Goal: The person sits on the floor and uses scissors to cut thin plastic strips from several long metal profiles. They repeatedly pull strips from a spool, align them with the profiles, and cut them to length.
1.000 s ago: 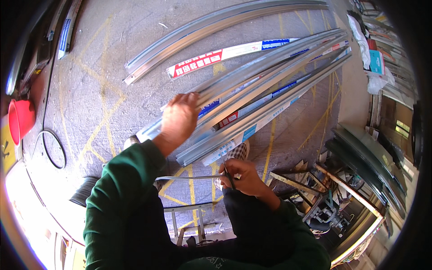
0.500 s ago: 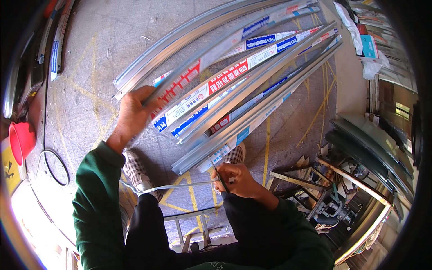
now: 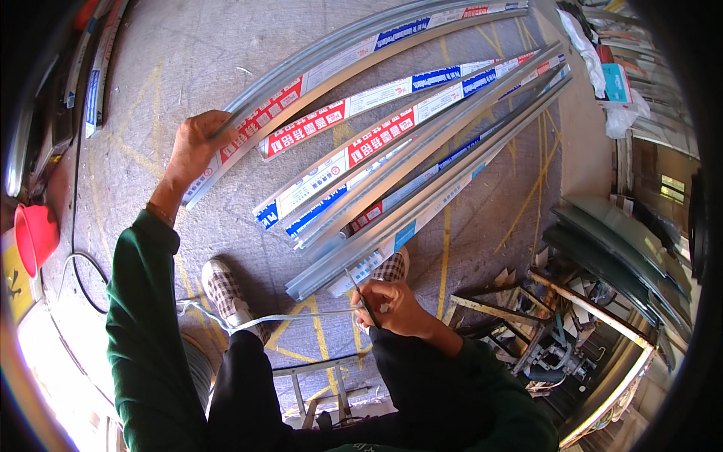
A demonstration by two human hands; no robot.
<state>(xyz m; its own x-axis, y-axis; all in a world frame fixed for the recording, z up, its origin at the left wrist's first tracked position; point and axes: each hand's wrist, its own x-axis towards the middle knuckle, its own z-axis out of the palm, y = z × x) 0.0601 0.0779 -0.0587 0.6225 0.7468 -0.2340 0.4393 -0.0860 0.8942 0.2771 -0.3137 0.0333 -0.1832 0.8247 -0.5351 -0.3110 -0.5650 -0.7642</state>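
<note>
Head view: left hand (image 3: pixel 199 147) gripping a bar (image 3: pixel 286 94) beyond the left shoe (image 3: pixel 224 282), right hand (image 3: pixel 392 305) clutching cord (image 3: pixel 294 315) right of that shoe. Probably light, stiff; I'd hold mid-length.

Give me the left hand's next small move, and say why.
Probably lower the near end of the printed strip and let go: the left hand grips that end, the strip runs roughly along the far metal strips, and the right hand is busy holding a slim dark tool.

Silvery strips (image 3: pixel 392 218) bear red-white-blue labels (image 3: pixel 382 141), shoes (image 3: pixel 224 285) are checked, sleeves (image 3: pixel 147 301) green.
</note>
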